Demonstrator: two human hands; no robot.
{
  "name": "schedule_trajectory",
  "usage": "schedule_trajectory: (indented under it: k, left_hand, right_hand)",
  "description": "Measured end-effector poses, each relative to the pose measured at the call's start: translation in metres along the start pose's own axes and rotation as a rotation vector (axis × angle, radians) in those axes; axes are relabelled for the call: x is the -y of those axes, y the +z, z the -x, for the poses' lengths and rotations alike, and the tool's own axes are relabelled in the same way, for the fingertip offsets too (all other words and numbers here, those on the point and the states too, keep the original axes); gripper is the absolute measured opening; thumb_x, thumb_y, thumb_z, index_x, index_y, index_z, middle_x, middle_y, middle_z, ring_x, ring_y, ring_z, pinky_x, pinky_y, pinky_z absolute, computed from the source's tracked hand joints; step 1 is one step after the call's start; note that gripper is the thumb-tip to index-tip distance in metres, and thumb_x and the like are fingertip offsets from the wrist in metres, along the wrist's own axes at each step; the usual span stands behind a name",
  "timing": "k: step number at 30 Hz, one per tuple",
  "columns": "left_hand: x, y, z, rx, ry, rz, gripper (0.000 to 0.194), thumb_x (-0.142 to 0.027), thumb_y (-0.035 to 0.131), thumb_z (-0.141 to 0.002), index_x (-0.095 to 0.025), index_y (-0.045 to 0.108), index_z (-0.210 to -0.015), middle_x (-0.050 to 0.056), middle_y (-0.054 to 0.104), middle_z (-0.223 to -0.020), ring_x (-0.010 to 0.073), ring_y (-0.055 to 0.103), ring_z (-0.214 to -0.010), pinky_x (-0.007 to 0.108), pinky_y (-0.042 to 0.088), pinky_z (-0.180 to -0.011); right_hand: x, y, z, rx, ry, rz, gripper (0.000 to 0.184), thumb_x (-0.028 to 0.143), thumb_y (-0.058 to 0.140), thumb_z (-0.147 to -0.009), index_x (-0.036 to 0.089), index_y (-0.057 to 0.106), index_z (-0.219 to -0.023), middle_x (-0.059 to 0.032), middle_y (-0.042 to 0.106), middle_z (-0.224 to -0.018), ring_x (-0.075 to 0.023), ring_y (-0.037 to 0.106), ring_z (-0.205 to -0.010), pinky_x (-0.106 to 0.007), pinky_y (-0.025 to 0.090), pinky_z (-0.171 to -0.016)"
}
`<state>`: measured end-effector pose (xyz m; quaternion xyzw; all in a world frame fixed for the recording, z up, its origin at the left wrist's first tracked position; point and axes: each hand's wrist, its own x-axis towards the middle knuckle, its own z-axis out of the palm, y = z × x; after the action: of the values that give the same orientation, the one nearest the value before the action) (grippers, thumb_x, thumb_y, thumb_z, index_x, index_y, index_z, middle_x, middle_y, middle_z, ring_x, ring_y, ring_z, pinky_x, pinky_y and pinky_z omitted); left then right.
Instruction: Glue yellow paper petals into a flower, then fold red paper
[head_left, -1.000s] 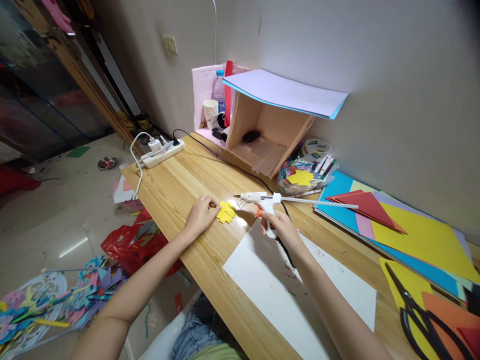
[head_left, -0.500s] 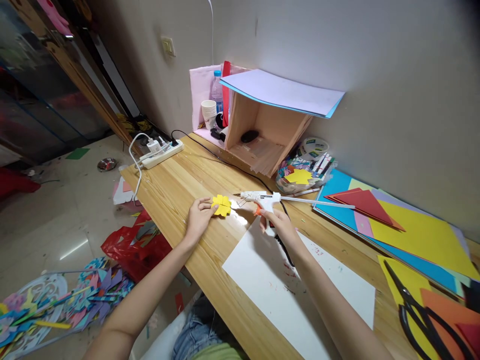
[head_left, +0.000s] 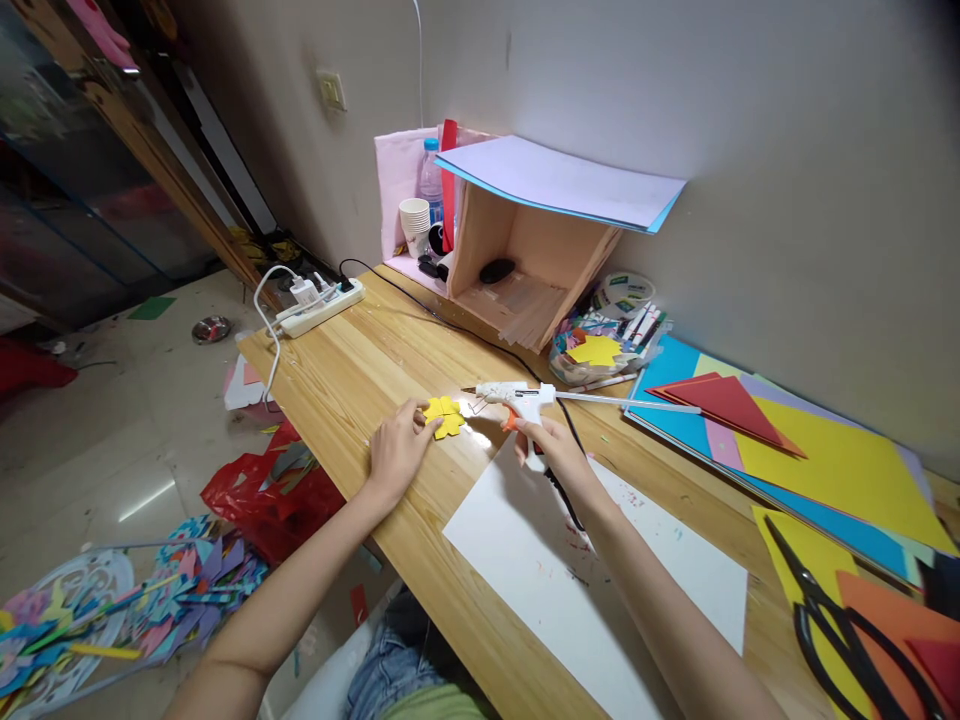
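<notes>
The right grip [head_left: 555, 455] hid much of the handle of the hot glue gun [head_left: 501, 393], whose label [head_left: 527, 394] was too small to read. The left grip [head_left: 399, 447] covered one edge of the yellow paper flower [head_left: 448, 425]. The right forearm [head_left: 652, 590] blocked part of the white sheet [head_left: 510, 560], which ran out past the bottom edge, as did the loops of the scissors [head_left: 810, 590]. Paper cups [head_left: 415, 222] and a red strip [head_left: 449, 185] partly concealed the plastic bottle [head_left: 430, 175].
</notes>
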<state>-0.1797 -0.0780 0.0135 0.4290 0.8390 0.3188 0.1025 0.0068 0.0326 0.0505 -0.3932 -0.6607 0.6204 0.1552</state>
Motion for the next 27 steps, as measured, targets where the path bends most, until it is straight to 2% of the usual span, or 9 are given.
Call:
schedule_trajectory:
  k: [4, 8, 11, 18, 22, 27]
  left_hand:
    - [0.004, -0.008, -0.005, -0.02, 0.192, -0.15, 0.019, -0.033, 0.053, -0.08, -0.022, 0.062, -0.092, 0.006, 0.059, -0.097, 0.0217, 0.055, -0.092, 0.031, 0.043, -0.075]
    - [0.011, -0.007, -0.015, 0.088, 0.32, -0.109, 0.018, -0.027, 0.047, -0.083, -0.022, 0.062, -0.092, 0.004, 0.06, -0.095, 0.0186, 0.054, -0.09, 0.029, 0.042, -0.077]
    - [0.014, -0.005, -0.019, 0.109, 0.349, -0.121, 0.019, -0.027, 0.045, -0.084, -0.022, 0.062, -0.091, 0.004, 0.061, -0.09, 0.0183, 0.055, -0.086, 0.029, 0.042, -0.076]
    - [0.014, -0.003, -0.024, 0.142, 0.457, -0.219, 0.025, -0.027, 0.039, -0.087, -0.019, 0.062, -0.083, 0.006, 0.06, -0.082, 0.0183, 0.054, -0.081, 0.029, 0.041, -0.073]
    - [0.014, -0.003, -0.024, 0.131, 0.46, -0.237, 0.026, -0.027, 0.038, -0.087, -0.019, 0.063, -0.082, 0.006, 0.06, -0.082, 0.0178, 0.054, -0.08, 0.028, 0.041, -0.071]
    - [0.017, 0.001, -0.023, 0.055, 0.327, -0.001, 0.021, -0.028, 0.046, -0.083, -0.019, 0.065, -0.078, 0.003, 0.06, -0.08, 0.0149, 0.056, -0.076, 0.026, 0.043, -0.069]
  right_hand:
    - [0.002, 0.001, 0.001, -0.02, 0.0, 0.006, 0.036, 0.043, 0.044, -0.078, 0.014, 0.06, -0.062, -0.0005, 0.055, -0.049, -0.012, 0.043, -0.05, -0.024, 0.032, -0.052]
    - [0.003, 0.002, 0.002, -0.017, 0.012, 0.013, 0.036, 0.043, 0.045, -0.077, 0.016, 0.055, -0.055, -0.0005, 0.054, -0.048, -0.0118, 0.043, -0.05, -0.024, 0.032, -0.051]
    - [0.001, 0.003, 0.002, -0.01, 0.008, 0.0, 0.04, 0.044, 0.045, -0.078, 0.016, 0.051, -0.05, -0.0004, 0.053, -0.048, -0.011, 0.042, -0.048, -0.024, 0.032, -0.051]
    - [-0.008, 0.007, -0.002, 0.011, 0.037, 0.006, 0.033, 0.045, 0.046, -0.078, 0.015, 0.057, -0.068, 0.0011, 0.054, -0.048, -0.0113, 0.042, -0.048, -0.024, 0.03, -0.05]
    - [-0.01, 0.01, -0.002, 0.001, 0.036, 0.035, 0.034, 0.045, 0.046, -0.078, 0.014, 0.057, -0.068, 0.0008, 0.055, -0.05, -0.0117, 0.044, -0.049, -0.024, 0.032, -0.051]
    - [-0.01, 0.016, -0.002, -0.015, 0.008, 0.107, 0.03, 0.042, 0.046, -0.077, 0.015, 0.057, -0.074, 0.0018, 0.054, -0.05, -0.0133, 0.048, -0.051, -0.024, 0.035, -0.054]
